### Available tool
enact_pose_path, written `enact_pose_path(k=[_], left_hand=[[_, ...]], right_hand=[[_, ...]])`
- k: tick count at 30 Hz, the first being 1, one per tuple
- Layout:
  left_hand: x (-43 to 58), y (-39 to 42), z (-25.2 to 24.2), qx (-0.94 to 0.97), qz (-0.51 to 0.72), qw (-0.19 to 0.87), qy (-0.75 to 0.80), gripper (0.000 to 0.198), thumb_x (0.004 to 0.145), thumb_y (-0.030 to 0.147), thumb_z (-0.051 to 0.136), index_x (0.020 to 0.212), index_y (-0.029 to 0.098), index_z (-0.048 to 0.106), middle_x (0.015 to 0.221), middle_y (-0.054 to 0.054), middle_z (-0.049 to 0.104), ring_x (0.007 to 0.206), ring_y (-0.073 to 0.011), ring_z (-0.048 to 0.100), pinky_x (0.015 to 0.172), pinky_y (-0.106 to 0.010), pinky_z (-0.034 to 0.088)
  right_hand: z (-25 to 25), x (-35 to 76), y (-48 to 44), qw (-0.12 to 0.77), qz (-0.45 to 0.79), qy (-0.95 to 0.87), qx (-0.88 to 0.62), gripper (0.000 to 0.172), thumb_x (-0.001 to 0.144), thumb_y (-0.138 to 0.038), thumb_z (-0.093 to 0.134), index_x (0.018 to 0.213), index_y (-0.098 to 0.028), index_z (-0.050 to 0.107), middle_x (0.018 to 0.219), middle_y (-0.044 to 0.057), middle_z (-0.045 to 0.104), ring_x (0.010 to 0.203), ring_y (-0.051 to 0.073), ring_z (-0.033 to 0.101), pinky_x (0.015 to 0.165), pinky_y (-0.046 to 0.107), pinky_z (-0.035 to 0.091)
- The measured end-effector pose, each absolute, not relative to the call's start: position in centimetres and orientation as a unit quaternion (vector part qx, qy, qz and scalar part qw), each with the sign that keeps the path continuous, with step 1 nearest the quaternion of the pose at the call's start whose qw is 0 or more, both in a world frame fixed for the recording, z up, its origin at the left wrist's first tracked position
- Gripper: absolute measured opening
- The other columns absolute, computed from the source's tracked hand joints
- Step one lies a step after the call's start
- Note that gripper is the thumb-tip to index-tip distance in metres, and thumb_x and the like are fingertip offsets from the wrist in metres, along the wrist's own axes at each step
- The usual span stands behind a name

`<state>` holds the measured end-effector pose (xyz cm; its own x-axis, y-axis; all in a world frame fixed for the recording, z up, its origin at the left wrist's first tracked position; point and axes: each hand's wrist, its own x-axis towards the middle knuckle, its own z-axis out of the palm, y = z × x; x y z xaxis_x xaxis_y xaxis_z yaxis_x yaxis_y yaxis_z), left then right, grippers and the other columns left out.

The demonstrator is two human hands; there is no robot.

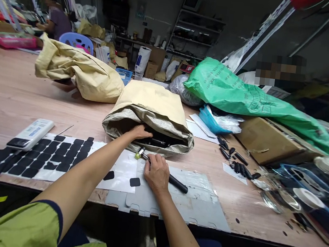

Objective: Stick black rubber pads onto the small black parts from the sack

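Observation:
A paper-covered woven sack (152, 100) lies on the table with its mouth facing me and black parts (160, 142) inside. My left hand (140, 132) reaches into that mouth, above the parts. Its visible fingers are loosely stretched out, though some are lost in the dark, and nothing shows in them. My right hand (157, 172) is closed round a small hammer (179, 184) with a black handle and a yellow-and-metal head, held low over a grey mat (202, 207). Left of the mat lies a white sheet of black rounded square pads (64, 153); two loose pads lie nearer the hand.
A white device (31, 134) stands at left. Another tan sack (95, 78) lies behind it. Several black pieces (239, 167), a cardboard box (272, 141), a green sack (233, 91) and clear jars (310, 197) crowd the right. One person (57, 18) sits far left; another is at back right.

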<state>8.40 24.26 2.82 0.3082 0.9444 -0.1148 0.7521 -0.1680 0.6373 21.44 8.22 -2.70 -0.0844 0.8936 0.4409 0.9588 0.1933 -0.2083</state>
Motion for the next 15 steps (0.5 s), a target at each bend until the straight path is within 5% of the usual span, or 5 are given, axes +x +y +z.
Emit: enact_pose_path(k=[5, 15], left_hand=[[6.3, 20.6, 2.2, 0.805, 0.155, 0.224, 0.528, 0.053, 0.073, 0.033, 0.069, 0.124, 0.023, 0.066, 0.111, -0.008, 0.071, 0.103, -0.0285, 0.065, 0.092, -0.034, 0.050], [4.7, 18.6, 1.4, 0.789, 0.296, 0.165, 0.512, 0.041, 0.084, 0.031, 0.065, 0.125, 0.024, 0.067, 0.120, -0.008, 0.058, 0.116, -0.0254, 0.055, 0.102, -0.036, 0.044]], right_hand=[[-2.9, 21.4, 8.2, 0.246, -0.074, -0.735, -0.628, 0.018, 0.086, -0.020, 0.055, 0.102, -0.021, 0.065, 0.092, 0.005, 0.060, 0.089, 0.020, 0.047, 0.077, 0.031, 0.031], [-3.0, 21.3, 8.3, 0.246, -0.073, -0.730, -0.633, 0.019, 0.087, -0.020, 0.055, 0.102, -0.021, 0.065, 0.093, 0.004, 0.060, 0.089, 0.020, 0.047, 0.076, 0.030, 0.031]])
